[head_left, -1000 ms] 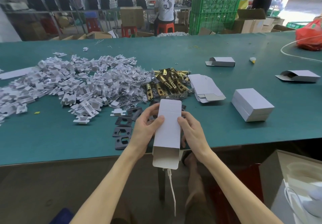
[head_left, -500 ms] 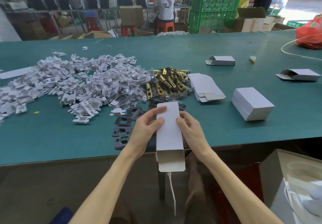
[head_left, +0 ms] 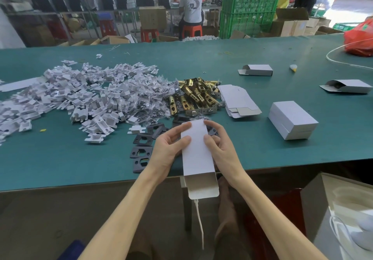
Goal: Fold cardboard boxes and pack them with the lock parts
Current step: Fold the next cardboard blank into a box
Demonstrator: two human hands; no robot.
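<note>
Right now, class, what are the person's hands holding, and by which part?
Both hands hold one white cardboard box by its far half: left hand on its left edge, right hand on its right edge.

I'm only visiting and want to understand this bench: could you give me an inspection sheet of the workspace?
Surface: green table, flat, mat-covered.
Job's things: white box, near flap open; brass latches, dark plates and white inserts in piles; flat blanks stacked; closed boxes at right.
Clutter: half-open boxes further back; red bag.
Hands: left hand and right hand both grip the white box.
Cables: white cable loops at far right; white cord hangs under the held box.
Surroundings: green crates, stools, people working behind.
</note>
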